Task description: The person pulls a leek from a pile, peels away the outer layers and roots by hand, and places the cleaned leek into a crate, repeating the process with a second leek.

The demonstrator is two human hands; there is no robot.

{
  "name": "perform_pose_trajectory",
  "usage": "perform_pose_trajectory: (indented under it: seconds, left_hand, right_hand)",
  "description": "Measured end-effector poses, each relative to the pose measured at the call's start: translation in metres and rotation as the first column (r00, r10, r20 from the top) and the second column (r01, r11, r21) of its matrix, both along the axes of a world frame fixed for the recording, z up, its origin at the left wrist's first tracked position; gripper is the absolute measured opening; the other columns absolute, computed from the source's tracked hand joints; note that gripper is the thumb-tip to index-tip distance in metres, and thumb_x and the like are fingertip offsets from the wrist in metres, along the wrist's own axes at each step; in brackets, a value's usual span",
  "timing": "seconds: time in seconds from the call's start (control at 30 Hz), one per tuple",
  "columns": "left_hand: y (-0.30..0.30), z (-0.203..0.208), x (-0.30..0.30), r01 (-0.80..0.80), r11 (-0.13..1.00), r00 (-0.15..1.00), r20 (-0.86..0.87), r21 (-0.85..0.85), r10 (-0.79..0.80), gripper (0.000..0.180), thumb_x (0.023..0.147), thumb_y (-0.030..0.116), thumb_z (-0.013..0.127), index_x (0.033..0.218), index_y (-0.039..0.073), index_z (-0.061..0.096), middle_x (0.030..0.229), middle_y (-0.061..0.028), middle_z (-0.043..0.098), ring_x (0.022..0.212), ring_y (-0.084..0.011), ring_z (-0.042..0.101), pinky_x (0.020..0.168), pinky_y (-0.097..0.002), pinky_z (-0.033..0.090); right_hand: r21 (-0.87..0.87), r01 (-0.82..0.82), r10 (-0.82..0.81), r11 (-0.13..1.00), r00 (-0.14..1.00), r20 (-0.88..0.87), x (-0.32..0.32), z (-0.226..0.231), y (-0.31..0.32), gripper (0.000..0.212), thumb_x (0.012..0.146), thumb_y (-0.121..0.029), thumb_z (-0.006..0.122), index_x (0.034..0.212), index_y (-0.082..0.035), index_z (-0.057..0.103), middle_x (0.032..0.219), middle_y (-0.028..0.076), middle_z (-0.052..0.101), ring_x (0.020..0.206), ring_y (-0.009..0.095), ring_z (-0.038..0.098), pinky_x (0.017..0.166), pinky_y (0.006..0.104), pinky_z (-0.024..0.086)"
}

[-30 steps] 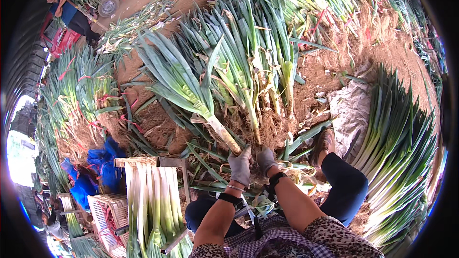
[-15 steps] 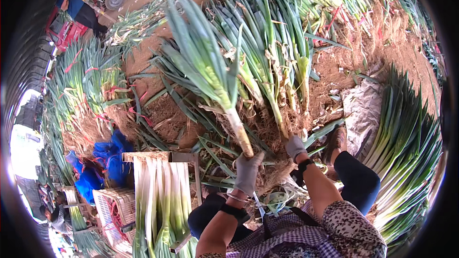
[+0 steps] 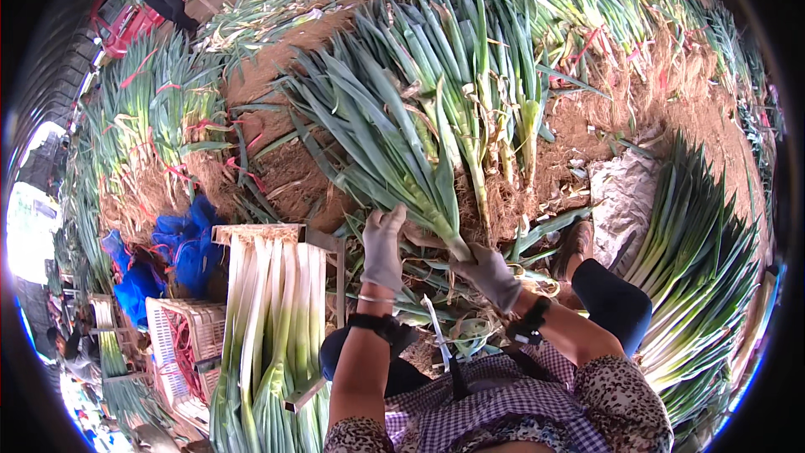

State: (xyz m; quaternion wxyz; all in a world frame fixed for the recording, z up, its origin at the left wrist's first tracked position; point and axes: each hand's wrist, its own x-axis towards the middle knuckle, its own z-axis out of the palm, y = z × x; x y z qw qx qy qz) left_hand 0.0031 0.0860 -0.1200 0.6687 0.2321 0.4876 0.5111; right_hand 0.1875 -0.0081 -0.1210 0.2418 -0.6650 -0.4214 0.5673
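Both my hands wear grey gloves. My right hand [image 3: 489, 275] is closed round the pale lower end of a thick leek [image 3: 432, 216], whose green leaves fan up and to the left. My left hand [image 3: 384, 250] is beside it, fingers curled against a low outer leaf of that leek. Just beyond stands a heap of untrimmed leeks [image 3: 453, 75] with brown roots. At my left, cleaned leeks [image 3: 268, 310] lie with their white ends against a wooden board [image 3: 258, 233] on a metal frame. The held leek's cut end is hidden by my right hand.
A pale crate [image 3: 180, 361] with red cord and some blue bags [image 3: 189, 239] are at left. Peeled leeks [image 3: 700, 285] lie piled at right by a whitish sheet [image 3: 620, 193]. Tied bundles [image 3: 155, 130] stand beyond. A slim pale strip [image 3: 437, 327] rises before my lap.
My right hand has left the root end of another leek and now grips the leek my left hand held. My left hand has moved left and up to its leaves. The leek has tipped lower.
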Motion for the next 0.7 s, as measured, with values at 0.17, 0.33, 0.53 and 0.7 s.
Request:
perform_pose_trajectory:
  seconds: [0.17, 0.33, 0.53, 0.7]
  left_hand:
    - [-0.020, 0.022, 0.001, 0.296, 0.940, 0.879, 0.337, 0.170, -0.338, 0.049, 0.087, 0.032, 0.061, 0.126, 0.005, 0.048, 0.120, -0.0074, 0.057, 0.111, -0.0263, 0.053, 0.093, -0.0408, 0.046]
    - [-0.040, 0.091, -0.011, 0.158, 0.973, 0.894, 0.395, 0.165, -0.213, 0.054, 0.088, 0.040, 0.056, 0.126, 0.003, 0.047, 0.121, -0.0119, 0.056, 0.110, -0.0285, 0.054, 0.093, -0.0462, 0.045]
    - [-0.038, 0.079, -0.035, -0.081, 0.993, 0.875, 0.482, 0.081, 0.033, 0.034, 0.085, 0.026, 0.059, 0.108, 0.001, 0.059, 0.099, -0.0080, 0.064, 0.083, -0.0223, 0.064, 0.077, -0.0409, 0.052]
    - [-0.026, 0.041, -0.057, -0.363, 0.881, 0.911, 0.314, 0.305, 0.267, 0.024, 0.084, 0.015, 0.062, 0.102, -0.001, 0.061, 0.090, -0.0052, 0.064, 0.074, -0.0155, 0.062, 0.067, -0.0305, 0.052]
  right_hand:
    - [0.396, -0.146, 0.087, 0.907, 0.983, 0.161, 0.007, 0.015, -0.027, 0.048, 0.077, -0.026, 0.074, 0.117, -0.005, 0.059, 0.086, 0.013, 0.067, 0.072, 0.018, 0.063, 0.065, 0.0310, 0.051]
    - [0.405, 0.000, 0.111, 0.914, 0.962, -0.249, -0.025, 0.054, 0.017, 0.055, 0.074, -0.006, 0.075, 0.120, 0.005, 0.047, 0.098, 0.009, 0.063, 0.083, 0.013, 0.059, 0.073, 0.0269, 0.051]
    - [0.352, 0.197, 0.070, 0.915, 0.783, -0.618, -0.093, 0.083, 0.014, 0.057, 0.066, 0.002, 0.078, 0.116, 0.002, 0.050, 0.106, 0.007, 0.062, 0.091, 0.012, 0.058, 0.082, 0.0289, 0.049]
    - [0.442, 0.229, -0.005, 0.867, 0.892, -0.453, -0.117, 0.063, -0.013, 0.037, 0.071, 0.000, 0.075, 0.104, -0.001, 0.058, 0.095, 0.006, 0.064, 0.084, 0.013, 0.060, 0.074, 0.0286, 0.051]
